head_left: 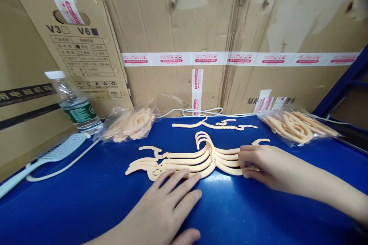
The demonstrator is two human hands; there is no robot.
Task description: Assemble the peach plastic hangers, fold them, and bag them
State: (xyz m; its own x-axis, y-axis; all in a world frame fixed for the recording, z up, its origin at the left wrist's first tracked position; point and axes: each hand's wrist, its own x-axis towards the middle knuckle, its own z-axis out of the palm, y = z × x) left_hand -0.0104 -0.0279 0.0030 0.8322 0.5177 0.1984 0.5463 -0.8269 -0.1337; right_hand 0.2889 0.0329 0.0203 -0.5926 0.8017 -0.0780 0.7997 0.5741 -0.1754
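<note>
Several cream plastic clothes hangers [186, 155] lie overlapped in a row, their hooks bunched at the centre. My left hand [163, 210] is open, fingers spread, with its fingertips resting at the left arm of the nearest hanger. Curved end pieces [143, 162] sit at the left ends of these hangers. At the opposite end, my right hand [264, 164] pinches the right arms of the front hangers; its fingers hide the exact grip. Past that hand, the tip of another curved piece [261, 141] shows. Farther back lies a separate hanger [188, 125] with small curved pieces [227, 122] by its right arm.
Clear bags of cream hanger parts stand at the back left [129, 124] and back right [296, 124]. On the left are a water bottle [79, 109] and a pale blue hairbrush [60, 147]. A white cable [66, 166] runs across the blue table [230, 210]. Cardboard [172, 26] walls the back.
</note>
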